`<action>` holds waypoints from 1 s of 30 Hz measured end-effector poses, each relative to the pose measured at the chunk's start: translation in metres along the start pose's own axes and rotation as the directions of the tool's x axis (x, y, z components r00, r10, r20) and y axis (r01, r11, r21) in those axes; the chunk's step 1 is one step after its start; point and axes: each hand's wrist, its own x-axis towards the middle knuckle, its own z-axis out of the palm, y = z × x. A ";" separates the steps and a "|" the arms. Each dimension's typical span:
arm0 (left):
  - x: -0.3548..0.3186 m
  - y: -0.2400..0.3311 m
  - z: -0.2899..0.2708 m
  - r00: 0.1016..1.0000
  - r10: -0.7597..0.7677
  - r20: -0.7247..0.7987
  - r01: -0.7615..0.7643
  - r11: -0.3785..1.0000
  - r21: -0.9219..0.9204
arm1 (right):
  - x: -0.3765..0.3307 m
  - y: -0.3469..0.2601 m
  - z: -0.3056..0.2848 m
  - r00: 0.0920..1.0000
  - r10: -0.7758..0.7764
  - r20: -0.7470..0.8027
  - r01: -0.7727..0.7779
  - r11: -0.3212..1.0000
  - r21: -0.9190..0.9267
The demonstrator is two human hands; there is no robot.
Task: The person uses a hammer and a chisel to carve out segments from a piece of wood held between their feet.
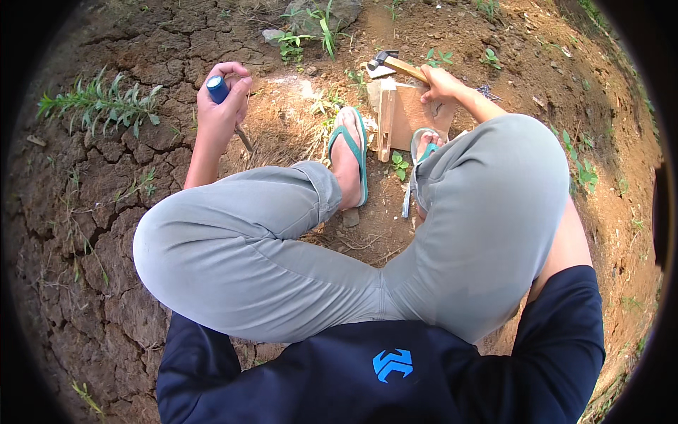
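Upright in my closed left hand (224,106) is a chisel with a blue handle (217,89) and a pale butt end. Its narrow blade (244,138) shows below my fist and points down toward the soil. My right hand (441,85) is closed around the wooden handle of a claw hammer (406,69). The dark hammer head lies to the left of that hand, over the far edge of a wooden piece. This piece is a brown board (417,113) with a thicker wooden strip (385,120) along its left side, on the ground by my right foot.
My sandalled feet (348,152) stand on bare soil between my bent knees. A thin metal strip (406,201) lies beside the right foot. Small dark metal pieces (487,92) rest right of the board. Cracked earth, a leafy weed (106,104) and a rock (328,15) surround me.
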 end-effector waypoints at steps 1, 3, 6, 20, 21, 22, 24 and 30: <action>0.000 0.005 0.001 0.999 0.033 -0.013 -0.033 0.999 0.020 | -0.002 0.000 0.002 1.000 0.017 -0.009 -0.016 1.000 0.017; -0.001 0.014 0.001 0.996 0.083 -0.042 -0.081 0.995 0.053 | -0.003 -0.003 0.004 0.997 0.027 -0.070 -0.023 0.998 0.052; -0.007 0.029 0.013 0.986 0.166 0.015 -0.165 0.986 -0.013 | -0.008 -0.008 0.008 0.996 0.035 -0.088 -0.032 0.999 0.030; 0.048 -0.072 0.078 0.995 0.065 0.078 -0.057 0.994 -0.095 | -0.021 -0.035 -0.003 0.995 0.089 -0.054 -0.076 0.973 0.218; 0.046 -0.074 0.074 0.996 0.056 0.064 -0.048 0.992 -0.119 | -0.013 -0.053 -0.005 0.997 0.067 -0.030 -0.057 0.962 0.266; 0.078 -0.113 0.126 0.982 0.055 0.179 0.003 0.951 -0.309 | -0.052 -0.018 -0.018 0.971 0.237 -0.012 -0.226 0.940 0.256; 0.069 -0.094 0.113 0.984 0.024 0.179 0.042 0.933 -0.358 | -0.032 -0.052 -0.026 0.992 0.129 -0.001 -0.124 0.958 0.257; 0.063 -0.117 0.136 0.971 0.033 0.236 0.081 0.885 -0.458 | -0.004 -0.047 -0.023 0.989 0.056 0.140 -0.073 0.990 0.117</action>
